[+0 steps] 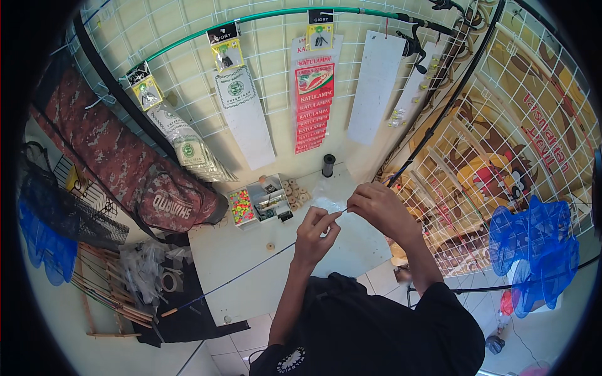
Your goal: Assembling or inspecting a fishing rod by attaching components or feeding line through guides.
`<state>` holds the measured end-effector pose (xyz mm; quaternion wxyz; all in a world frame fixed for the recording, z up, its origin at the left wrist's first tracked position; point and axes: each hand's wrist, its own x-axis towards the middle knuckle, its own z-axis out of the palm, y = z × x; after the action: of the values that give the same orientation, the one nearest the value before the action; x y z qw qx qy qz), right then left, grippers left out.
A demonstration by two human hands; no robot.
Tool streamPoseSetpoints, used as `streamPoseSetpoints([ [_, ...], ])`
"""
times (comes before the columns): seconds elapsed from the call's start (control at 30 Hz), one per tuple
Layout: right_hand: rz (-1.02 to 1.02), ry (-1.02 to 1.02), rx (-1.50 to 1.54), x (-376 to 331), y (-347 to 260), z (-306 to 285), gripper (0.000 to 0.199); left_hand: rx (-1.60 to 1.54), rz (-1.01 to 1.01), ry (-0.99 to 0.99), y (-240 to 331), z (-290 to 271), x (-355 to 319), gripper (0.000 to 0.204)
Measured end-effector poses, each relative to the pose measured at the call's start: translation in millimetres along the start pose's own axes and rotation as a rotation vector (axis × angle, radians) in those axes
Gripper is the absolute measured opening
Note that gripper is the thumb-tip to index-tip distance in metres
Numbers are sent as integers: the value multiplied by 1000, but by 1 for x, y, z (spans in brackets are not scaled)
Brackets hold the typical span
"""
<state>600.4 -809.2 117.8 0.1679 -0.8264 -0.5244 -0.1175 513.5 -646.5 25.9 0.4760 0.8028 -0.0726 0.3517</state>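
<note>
holding thin blue rod (263, 258) over white table (233, 269), slanting from near left, pinched narrowly in left hand (315, 234) and right hand (375, 205); could snap slender end if bent too sharply.

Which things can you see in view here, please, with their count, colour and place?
Table: one, white, centre
Thin rod: one, blue, across table's left
Box: one, white, on table; bright pellets inside
Rings: several, tan, most beside box
Spool: one, black, far table edge
Fishing rod: one, green, upper wall
Black-topped packets: three, yellow, upper wall
Camouflage bag: one, reddish brown, left
Nets: several, blue, left and right
Clear bags: several, transparent, lower left
Shirt: one, black, lower centre
Left hand: one, bare, centre, fingers pinched, seemingly on the thin rod
Right hand: one, bare, centre, fingers pinched, hold unclear
</note>
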Motion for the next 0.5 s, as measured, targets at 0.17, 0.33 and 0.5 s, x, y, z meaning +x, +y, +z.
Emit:
streamPoseSetpoints([
  [0.17,33,20,22,-2,1,5,11,10,21,-1,-2,1,-1,30],
  [0.33,142,57,90,-2,-6,6,13,20,20,-12,-1,2,-2,31],
  [0.5,221,43,156,0,-6,8,13,33,32,-29,1,2,-2,31],
])
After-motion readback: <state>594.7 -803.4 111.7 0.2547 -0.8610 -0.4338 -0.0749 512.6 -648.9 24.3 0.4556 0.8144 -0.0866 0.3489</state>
